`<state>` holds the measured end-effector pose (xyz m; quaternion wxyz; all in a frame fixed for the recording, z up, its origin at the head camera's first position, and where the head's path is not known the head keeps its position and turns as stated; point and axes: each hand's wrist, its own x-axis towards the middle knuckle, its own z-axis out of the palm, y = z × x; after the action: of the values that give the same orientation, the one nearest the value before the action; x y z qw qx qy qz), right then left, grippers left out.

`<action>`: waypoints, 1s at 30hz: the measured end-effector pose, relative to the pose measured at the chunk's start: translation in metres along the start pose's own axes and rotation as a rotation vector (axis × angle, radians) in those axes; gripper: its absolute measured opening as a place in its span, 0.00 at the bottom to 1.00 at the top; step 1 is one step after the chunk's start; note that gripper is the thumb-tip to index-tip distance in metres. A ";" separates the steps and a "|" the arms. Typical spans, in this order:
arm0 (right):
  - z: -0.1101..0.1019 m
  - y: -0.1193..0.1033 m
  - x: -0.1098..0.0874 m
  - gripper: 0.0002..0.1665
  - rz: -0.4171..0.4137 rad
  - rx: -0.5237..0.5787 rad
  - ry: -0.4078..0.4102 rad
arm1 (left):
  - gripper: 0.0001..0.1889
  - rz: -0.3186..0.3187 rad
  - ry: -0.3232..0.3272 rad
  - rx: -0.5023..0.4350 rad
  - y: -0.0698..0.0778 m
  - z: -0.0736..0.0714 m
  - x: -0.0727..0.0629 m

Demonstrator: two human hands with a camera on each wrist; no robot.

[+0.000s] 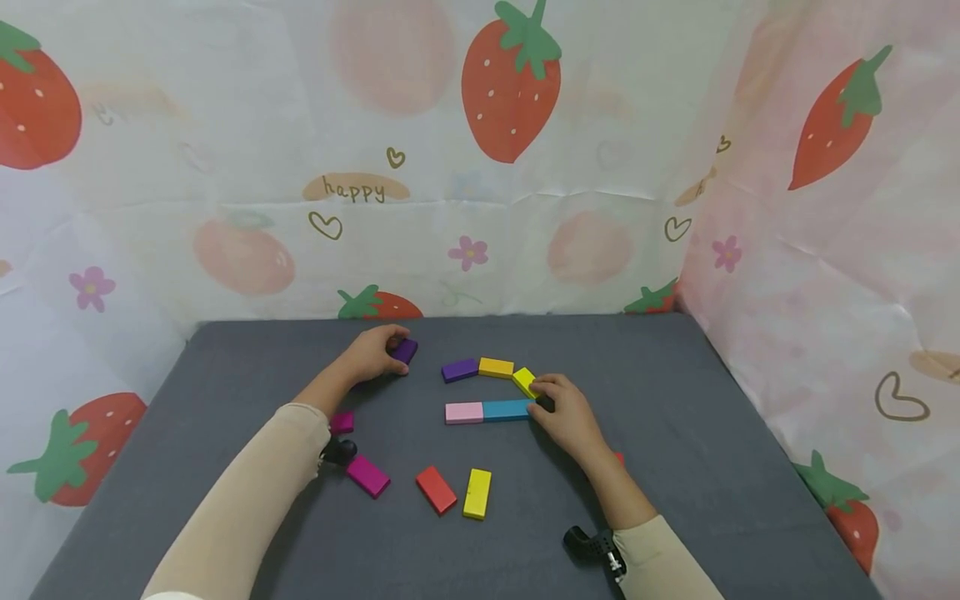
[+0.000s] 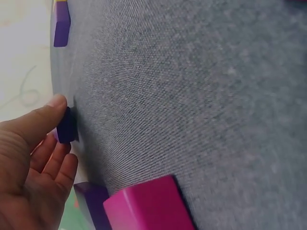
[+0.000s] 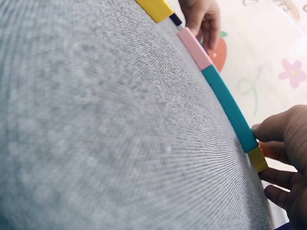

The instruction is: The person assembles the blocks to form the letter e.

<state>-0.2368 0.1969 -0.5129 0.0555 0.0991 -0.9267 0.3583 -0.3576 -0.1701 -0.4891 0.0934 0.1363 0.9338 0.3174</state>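
My left hand [image 1: 371,354] pinches a dark purple block [image 1: 405,351] between thumb and fingers at the back left of the grey table. My right hand [image 1: 567,417] curls around the right end of a yellow block [image 1: 523,380], its thumb at the end of a blue block [image 1: 506,409]. A pink block [image 1: 463,413] lies end to end with the blue one. Behind them, another purple block [image 1: 460,370] and an orange-yellow block [image 1: 496,367] form an arc with the yellow block. In the left wrist view, the held purple block [image 2: 67,125] stands close over the cloth.
Magenta blocks [image 1: 367,477] lie near my left forearm; one is partly hidden, with a further purple block [image 2: 93,203] beside it. In front lie a red block [image 1: 437,490] and a yellow one [image 1: 477,493]. A red corner [image 1: 619,457] shows behind my right wrist. Strawberry-printed cloth [image 1: 465,250] surrounds the table.
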 end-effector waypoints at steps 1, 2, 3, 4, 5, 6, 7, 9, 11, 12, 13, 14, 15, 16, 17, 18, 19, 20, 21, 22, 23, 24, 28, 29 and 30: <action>0.000 0.000 0.000 0.22 0.001 -0.001 0.001 | 0.39 -0.002 0.000 -0.004 0.001 -0.001 -0.001; 0.000 0.000 0.000 0.22 0.001 -0.003 0.002 | 0.40 -0.002 -0.001 -0.007 0.002 -0.001 -0.002; 0.000 0.000 0.001 0.22 0.001 -0.005 0.003 | 0.40 0.000 -0.001 -0.007 0.003 -0.001 -0.004; 0.000 0.000 0.001 0.22 0.001 -0.007 0.002 | 0.40 0.004 0.000 -0.006 0.004 -0.002 -0.005; 0.000 0.000 0.001 0.22 0.001 -0.008 0.002 | 0.40 0.005 0.001 -0.009 0.005 -0.003 -0.007; 0.000 0.000 0.001 0.22 0.001 -0.010 0.002 | 0.40 0.005 0.002 -0.011 0.006 -0.003 -0.008; 0.000 0.000 0.001 0.22 0.002 -0.011 0.001 | 0.39 0.008 0.002 -0.012 0.007 -0.004 -0.010; 0.000 0.000 0.001 0.22 -0.003 -0.014 0.001 | 0.39 0.014 0.000 -0.015 0.010 -0.005 -0.014; 0.000 -0.001 0.001 0.22 -0.006 -0.012 0.001 | 0.39 0.018 -0.002 -0.024 0.012 -0.006 -0.018; 0.000 -0.001 0.001 0.22 -0.007 -0.010 0.001 | 0.39 0.023 -0.004 -0.027 0.013 -0.006 -0.020; -0.001 -0.001 0.001 0.22 -0.008 -0.008 0.002 | 0.39 0.028 -0.005 -0.031 0.014 -0.006 -0.022; -0.001 -0.001 0.001 0.22 -0.010 -0.007 0.002 | 0.39 0.029 -0.007 -0.037 0.014 -0.006 -0.024; -0.001 -0.001 0.001 0.22 -0.010 -0.004 0.002 | 0.39 0.034 -0.009 -0.040 0.015 -0.005 -0.026; -0.001 -0.001 0.001 0.22 -0.011 -0.003 0.001 | 0.39 0.039 -0.011 -0.044 0.016 -0.005 -0.028; -0.001 -0.001 0.001 0.22 -0.012 -0.003 0.000 | 0.38 0.043 -0.014 -0.050 0.016 -0.004 -0.030; -0.001 -0.001 0.001 0.22 -0.012 -0.004 -0.001 | 0.38 0.046 -0.018 -0.059 0.017 -0.004 -0.031; -0.001 0.000 0.001 0.22 -0.012 -0.005 -0.002 | 0.38 0.050 -0.020 -0.067 0.017 -0.003 -0.033; 0.000 0.000 0.001 0.22 -0.013 -0.008 -0.001 | 0.38 0.053 -0.022 -0.076 0.018 -0.002 -0.035; 0.000 0.000 0.001 0.22 -0.013 -0.008 -0.001 | 0.38 0.059 -0.024 -0.080 0.019 -0.002 -0.037; 0.000 0.000 0.001 0.22 -0.011 -0.010 -0.002 | 0.38 0.062 -0.025 -0.087 0.020 -0.001 -0.039; 0.000 0.000 0.001 0.22 -0.009 -0.011 -0.002 | 0.38 0.066 -0.027 -0.091 0.021 0.000 -0.041; 0.000 0.000 0.001 0.22 -0.007 -0.010 -0.003 | 0.38 0.072 -0.029 -0.092 0.022 0.001 -0.042; 0.001 -0.001 0.001 0.22 0.002 -0.006 -0.004 | 0.38 0.087 -0.040 -0.088 0.026 0.006 -0.048; 0.000 -0.001 0.001 0.22 0.002 -0.005 -0.004 | 0.38 0.088 -0.041 -0.090 0.028 0.007 -0.049; 0.000 -0.001 0.001 0.22 0.003 -0.004 -0.003 | 0.37 0.090 -0.040 -0.092 0.029 0.008 -0.051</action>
<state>-0.2372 0.1956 -0.5122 0.0536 0.0982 -0.9277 0.3562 -0.3021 -0.1598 -0.4730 0.1039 0.1803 0.9090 0.3611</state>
